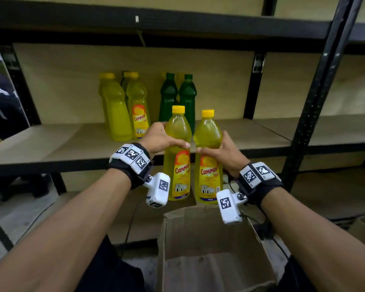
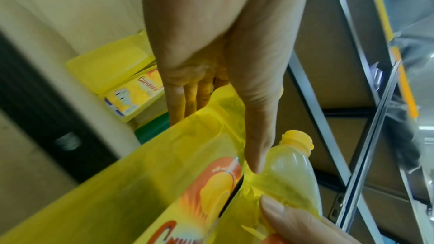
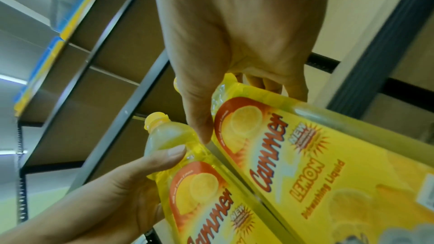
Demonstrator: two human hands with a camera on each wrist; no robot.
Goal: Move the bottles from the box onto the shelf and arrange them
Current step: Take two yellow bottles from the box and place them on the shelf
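Yellow bottles on shelf [image 1: 76, 142], three [image 1: 117, 110], green two [image 1: 178, 98], hands holding two [image 1: 177, 157]

Two held bottles [image 1: 177, 157] side by side — above box [image 1: 209, 249], before shelf [image 1: 72, 142].

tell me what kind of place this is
Probably a shop stockroom or store aisle: black metal shelving with bare boards, rows of dish-liquid bottles already stocked, and an open cardboard box on the floor.

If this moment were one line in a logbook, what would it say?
left hand: holds yellow bottle | right hand: holds second yellow bottle | both upright, above box | shelf: not yet reached
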